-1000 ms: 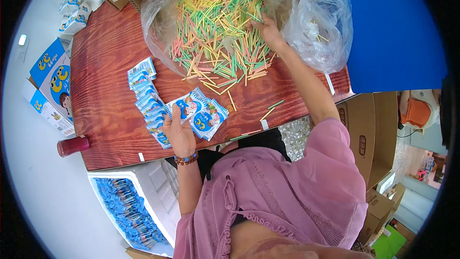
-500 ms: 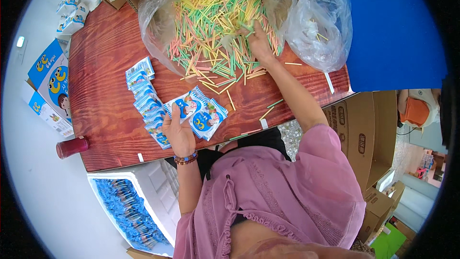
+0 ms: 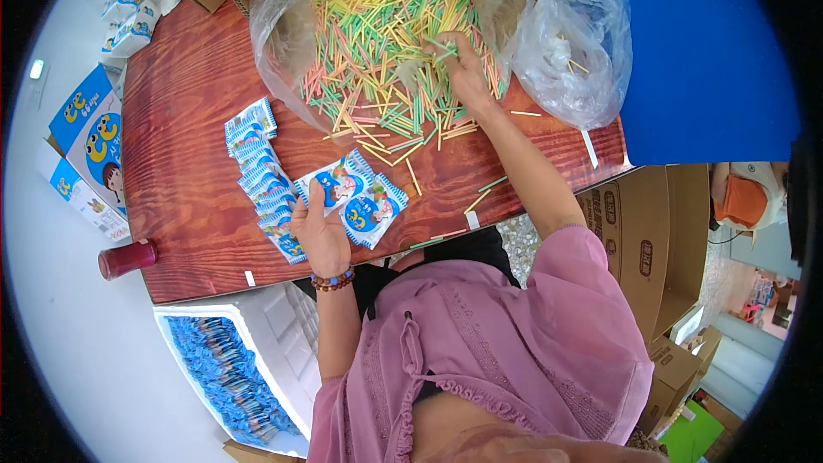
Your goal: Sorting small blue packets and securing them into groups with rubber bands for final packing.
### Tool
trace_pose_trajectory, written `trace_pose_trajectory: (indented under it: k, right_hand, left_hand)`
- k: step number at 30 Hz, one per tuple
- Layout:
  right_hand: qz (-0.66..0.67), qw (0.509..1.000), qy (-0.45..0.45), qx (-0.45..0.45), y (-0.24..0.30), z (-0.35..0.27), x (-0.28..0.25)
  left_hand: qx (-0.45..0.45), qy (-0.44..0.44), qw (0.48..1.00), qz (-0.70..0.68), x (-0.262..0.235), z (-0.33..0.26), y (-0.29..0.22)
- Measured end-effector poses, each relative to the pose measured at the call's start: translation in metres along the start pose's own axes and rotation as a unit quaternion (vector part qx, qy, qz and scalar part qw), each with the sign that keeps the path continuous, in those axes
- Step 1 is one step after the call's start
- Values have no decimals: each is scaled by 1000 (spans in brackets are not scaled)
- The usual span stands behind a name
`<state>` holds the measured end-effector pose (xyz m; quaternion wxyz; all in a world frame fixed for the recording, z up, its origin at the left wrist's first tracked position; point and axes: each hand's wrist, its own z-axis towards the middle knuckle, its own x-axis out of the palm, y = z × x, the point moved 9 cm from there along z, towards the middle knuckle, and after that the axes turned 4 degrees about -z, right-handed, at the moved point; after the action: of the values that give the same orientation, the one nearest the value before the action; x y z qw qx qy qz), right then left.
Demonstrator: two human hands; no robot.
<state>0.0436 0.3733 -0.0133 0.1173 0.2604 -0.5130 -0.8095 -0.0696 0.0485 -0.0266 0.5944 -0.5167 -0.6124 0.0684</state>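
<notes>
We look down on a reddish-brown wooden table [image 3: 197,120]. Our left hand [image 3: 321,231] holds a fan of small blue-and-white printed sachets [image 3: 353,197], fingers closed on them, thumb pressed over the top one, just above the table's near edge. To its left a row of the same blue-and-white sachets [image 3: 257,167] lies overlapped on the wood.

Our right hand [image 3: 467,73] reaches into a heap of thin pastel sticks, green, yellow and pink [image 3: 386,43], spilling out of a clear plastic bag [image 3: 566,34] at the table's far side. The fingers [image 3: 446,47] curl down into the sticks; we cannot tell whether they grip any. Loose sticks lie scattered on the wood between the heap and the left hand.

Also noted: a dark red cylindrical container [image 3: 127,259] on its side at the table's left corner, a white crate of blue packets [image 3: 227,369] below the table, brown cardboard boxes [image 3: 643,240] to the right.
</notes>
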Motion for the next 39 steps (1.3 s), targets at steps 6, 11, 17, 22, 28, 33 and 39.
trace_pose_trajectory:
  k: [6, 11, 17, 22, 28, 33, 39]
  right_hand:
    - [-72, 995, 70, 10, 0, -6, 15]
    - [109, 991, -26, 76, -7, 10, -6]
    - [602, 764, -122, 198, -31, 25, -7]
    - [687, 696, -106, 184, 22, 4, 36]
    - [649, 753, -87, 67, 97, -17, 51]
    - [652, 753, -81, 41, 122, -25, 59]
    - [549, 829, -99, 18, 132, -32, 58]
  left_hand:
    - [2, 5, 1000, 1, 3, 0, 0]
    - [6, 7, 1000, 1, 3, 0, -2]
    - [14, 47, 999, -6, 29, 8, 3]
    - [15, 11, 1000, 7, 41, 25, 18]
    - [29, 11, 999, -22, 52, 35, 32]
    - [30, -5, 999, -30, 54, 32, 29]
    - [61, -9, 997, -37, 50, 36, 25]
